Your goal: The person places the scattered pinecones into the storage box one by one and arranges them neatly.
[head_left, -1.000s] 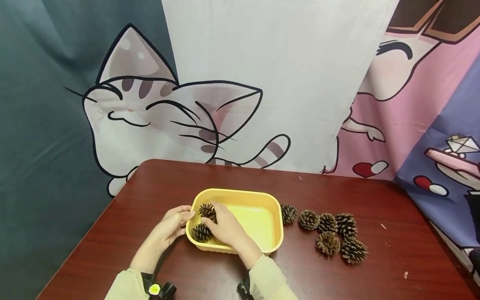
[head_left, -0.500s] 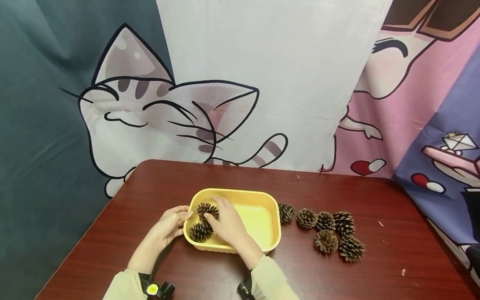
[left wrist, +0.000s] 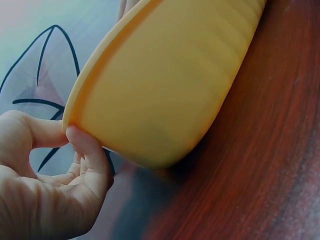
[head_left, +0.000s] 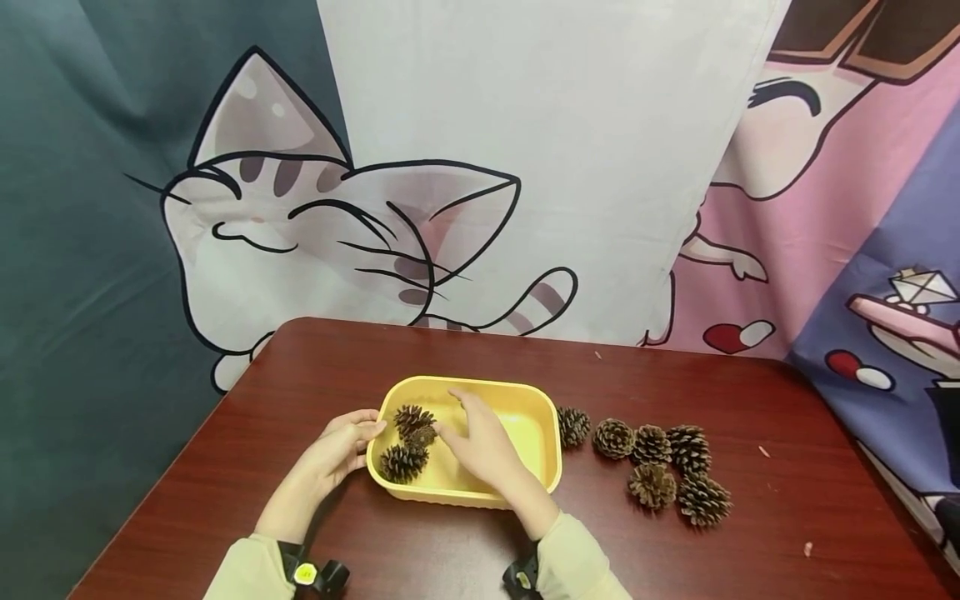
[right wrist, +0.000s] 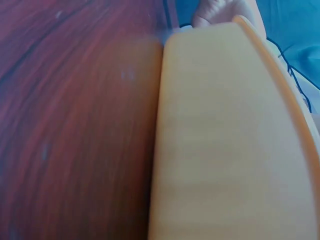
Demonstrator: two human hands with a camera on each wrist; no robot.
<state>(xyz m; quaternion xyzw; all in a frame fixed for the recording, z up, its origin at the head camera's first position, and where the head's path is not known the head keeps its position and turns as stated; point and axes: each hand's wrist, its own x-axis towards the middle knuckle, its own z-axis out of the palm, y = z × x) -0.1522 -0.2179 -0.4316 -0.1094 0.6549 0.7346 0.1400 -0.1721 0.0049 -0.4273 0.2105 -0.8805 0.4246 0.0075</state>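
Note:
A yellow plastic basin [head_left: 528,454] stands on the table, and my left hand [head_left: 337,450] pinches its left rim. In the left wrist view the thumb and index finger of that hand [left wrist: 65,175] meet at the rim of the basin [left wrist: 150,90]. Three brown pine cones [head_left: 403,463] lie grouped at the basin's left end. My right hand [head_left: 483,442] is over the middle of the basin, just right of the cones, fingers spread and holding nothing. The basin's outer wall [right wrist: 225,130] fills much of the right wrist view, where the right hand is mostly out of frame.
One pine cone [head_left: 573,427] lies close against the basin's right side. Further right, several more pine cones [head_left: 652,486] lie clustered on the reddish-brown table [head_left: 750,408]. A printed cloth [head_left: 562,150] hangs behind the table.
My right hand has let go of a pine cone at the basin's left end and drawn back to the right. The left hand still holds the rim.

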